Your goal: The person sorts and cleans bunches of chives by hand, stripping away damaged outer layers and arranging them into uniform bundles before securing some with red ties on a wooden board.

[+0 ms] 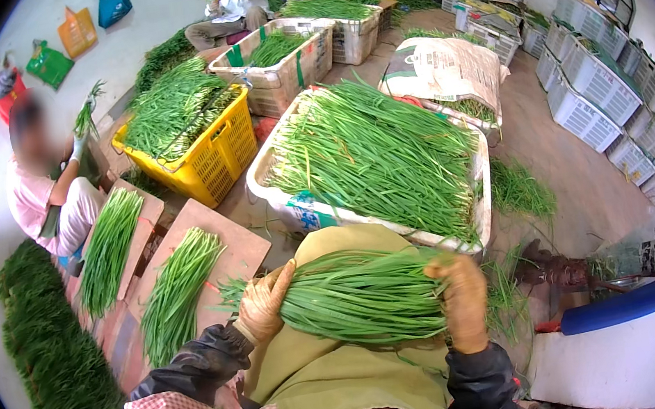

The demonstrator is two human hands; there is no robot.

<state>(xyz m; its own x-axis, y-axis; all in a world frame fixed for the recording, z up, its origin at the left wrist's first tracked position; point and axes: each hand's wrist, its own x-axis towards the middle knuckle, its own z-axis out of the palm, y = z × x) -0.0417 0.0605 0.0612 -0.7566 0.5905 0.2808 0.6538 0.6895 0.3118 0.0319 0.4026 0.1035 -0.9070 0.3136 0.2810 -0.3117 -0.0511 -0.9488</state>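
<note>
A bunch of garlic chives point(365, 299) lies across my lap on an olive-green apron point(301, 382). My left hand point(266, 302), in a tan glove, grips the bunch near its left end, with the thumb on top. At the right end, my right hand point(464, 298) is curled against the stalks. It wears a similar glove and is blurred, so what its fingers pinch is unclear. Straight ahead stands a white plastic crate point(264, 194) heaped with garlic chives point(371, 155).
On the left, two boards point(237, 229) bear chive bunches point(181, 292). Beyond is a full yellow crate point(217, 169), near a seated co-worker point(46, 186). A sack point(445, 65) covers another crate. Crates point(590, 77) are stacked at right; a blue-rimmed white tub point(626, 351) stands nearer.
</note>
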